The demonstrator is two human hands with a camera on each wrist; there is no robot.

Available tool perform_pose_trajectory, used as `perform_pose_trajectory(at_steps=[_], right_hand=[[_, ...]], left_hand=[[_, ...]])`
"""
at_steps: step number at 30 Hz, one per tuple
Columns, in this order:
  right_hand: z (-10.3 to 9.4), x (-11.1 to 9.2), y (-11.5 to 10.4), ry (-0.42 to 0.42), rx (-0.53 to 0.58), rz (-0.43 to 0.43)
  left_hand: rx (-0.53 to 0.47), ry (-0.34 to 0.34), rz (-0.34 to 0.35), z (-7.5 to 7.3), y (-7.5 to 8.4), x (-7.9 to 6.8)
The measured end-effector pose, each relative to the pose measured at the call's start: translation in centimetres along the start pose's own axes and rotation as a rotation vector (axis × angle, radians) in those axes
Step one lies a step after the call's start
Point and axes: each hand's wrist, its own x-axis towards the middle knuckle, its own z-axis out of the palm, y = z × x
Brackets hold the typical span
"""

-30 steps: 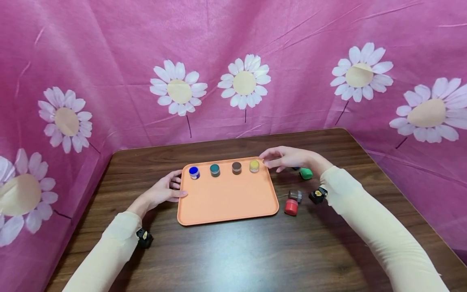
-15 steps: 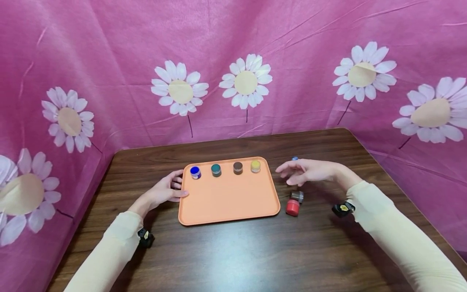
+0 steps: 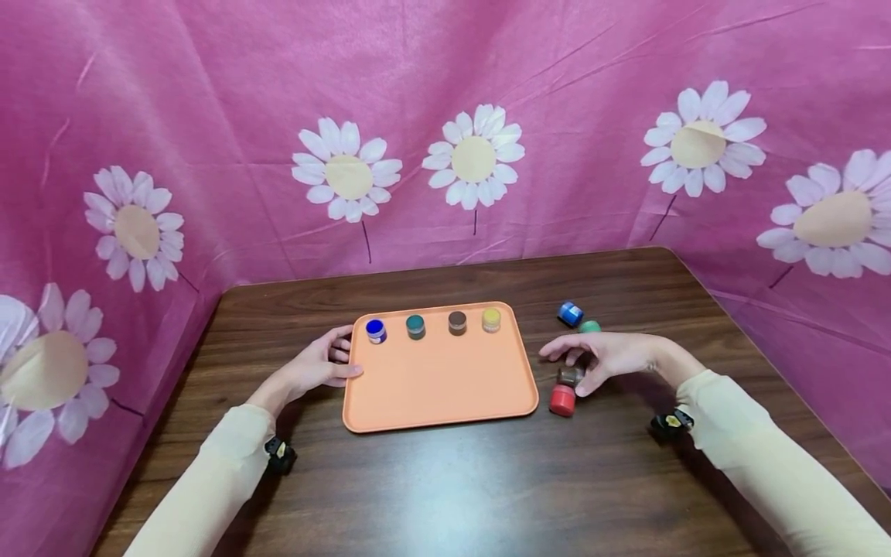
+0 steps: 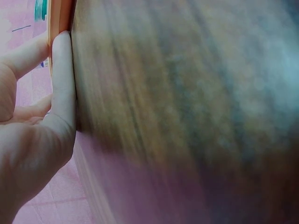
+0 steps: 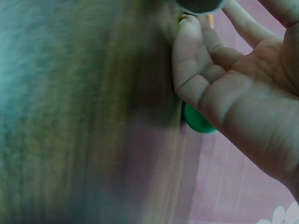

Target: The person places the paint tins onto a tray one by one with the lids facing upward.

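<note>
My left hand (image 3: 319, 365) holds the left edge of an orange tray (image 3: 438, 387), thumb over the rim and fingers along the outer side. Along the tray's far side stand a dark blue paint jar (image 3: 376, 332), a teal paint jar (image 3: 415, 327), a brown paint jar (image 3: 457, 323) and a yellow paint jar (image 3: 490, 320). Right of the tray, my right hand (image 3: 616, 357) spreads loosely over a dark-lidded paint jar (image 3: 569, 377), thumb and fingertips around it. That jar's dark end (image 5: 201, 3) shows at the top of the right wrist view. A red paint jar (image 3: 562, 401) lies against it.
Farther back on the right lies a blue paint jar (image 3: 570, 314), with a green paint jar (image 3: 589, 327) partly hidden behind my right hand. The wooden table (image 3: 292, 495) reaches back to a pink curtain (image 3: 244, 93) with daisies.
My right hand has come away from the tray's far right corner, moving right and toward me to the dark-lidded jar. The blue jar has come into view. My left hand stays on the tray.
</note>
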Motion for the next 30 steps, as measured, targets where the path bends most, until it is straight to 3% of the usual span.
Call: perform_pose_trajectory(at_steps=[10, 18, 30], right_hand=[[0.81, 0.58, -0.34, -0.040, -0.136, -0.017], [0.27, 0.72, 0.09, -0.026, -0.087, 0.004], [0.65, 0.57, 0.48, -0.003, -0.022, 0.010]], left_hand=[[-0.003, -0.016, -0.013, 0.09, -0.23, -0.61], [-0.007, -0.021, 0.017, -0.07, 0.01, -0.41], [-0.001, -0.011, 0.009, 0.14, -0.11, -0.34]])
